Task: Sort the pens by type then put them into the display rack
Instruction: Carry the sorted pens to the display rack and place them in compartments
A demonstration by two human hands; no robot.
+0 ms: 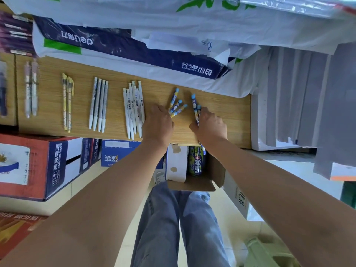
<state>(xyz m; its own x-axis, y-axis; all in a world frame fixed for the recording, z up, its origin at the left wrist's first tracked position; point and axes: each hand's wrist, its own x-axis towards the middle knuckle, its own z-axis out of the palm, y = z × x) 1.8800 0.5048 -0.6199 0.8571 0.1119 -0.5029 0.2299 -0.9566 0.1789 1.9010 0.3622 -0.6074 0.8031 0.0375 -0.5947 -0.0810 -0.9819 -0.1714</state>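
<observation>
The blue-capped pens (176, 106) lie just right of the white pens (133, 108). The left hand (158, 126) bends its fingers onto three fanned ones; whether it pinches them is hidden. The right hand (210, 126) curls round others, whose tips overhang the shelf (231, 116) edge. A slack grip could drop them into the open carton (192, 185) below. The left hand, touching the white pens, may scatter them.

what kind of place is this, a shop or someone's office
Probably a stationery shop or its stockroom: wrapped paper reams stacked at the back, pens laid out by type on a wooden shelf, beer cartons on the floor.
</observation>
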